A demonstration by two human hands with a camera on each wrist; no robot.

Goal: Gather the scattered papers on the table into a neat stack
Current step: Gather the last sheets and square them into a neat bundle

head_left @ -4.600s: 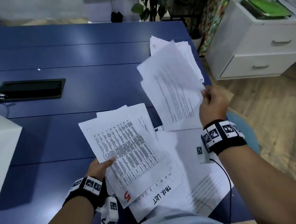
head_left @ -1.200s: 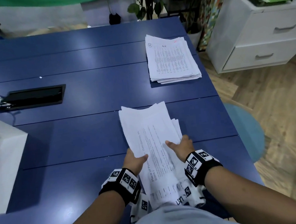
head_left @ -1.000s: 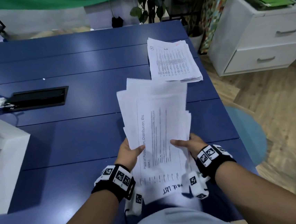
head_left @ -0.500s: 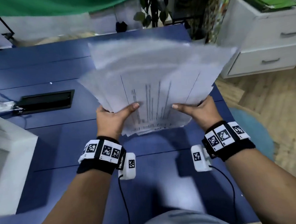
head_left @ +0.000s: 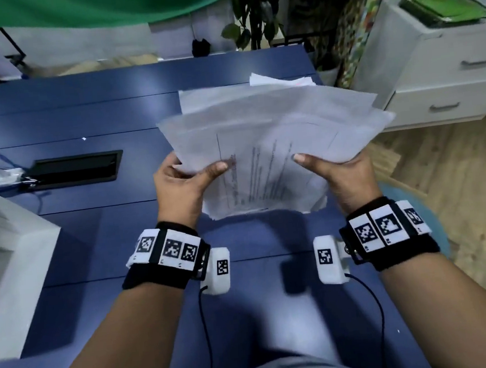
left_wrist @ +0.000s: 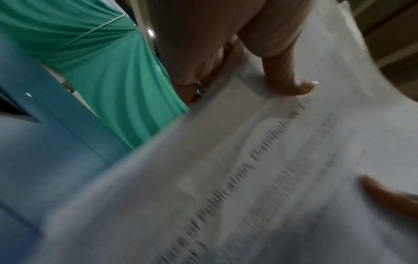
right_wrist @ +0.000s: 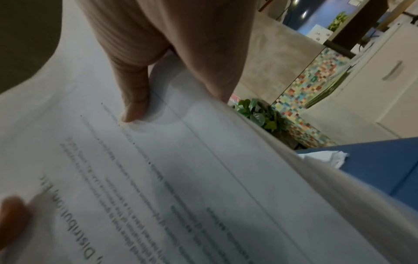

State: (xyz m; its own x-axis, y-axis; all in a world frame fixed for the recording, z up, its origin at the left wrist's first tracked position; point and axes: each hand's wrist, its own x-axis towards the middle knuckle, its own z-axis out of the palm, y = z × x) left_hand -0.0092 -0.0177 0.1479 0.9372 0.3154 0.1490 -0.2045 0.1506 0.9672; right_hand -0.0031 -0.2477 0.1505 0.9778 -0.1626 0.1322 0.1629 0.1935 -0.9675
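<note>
Item: loose sheaf (head_left: 273,139), since lifted off the table (head_left: 81,116); our left hand (head_left: 181,186) and right hand (head_left: 343,174) pinch its near corners, long axis crosswise. Finished stack (head_left: 282,80) lies beyond, far right edge.

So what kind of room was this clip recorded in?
Most likely an office or studio workspace. The person sorts printed papers over a long blue table with a recessed cable box; a white drawer cabinet stands to the right, and a green backdrop hangs behind.
</note>
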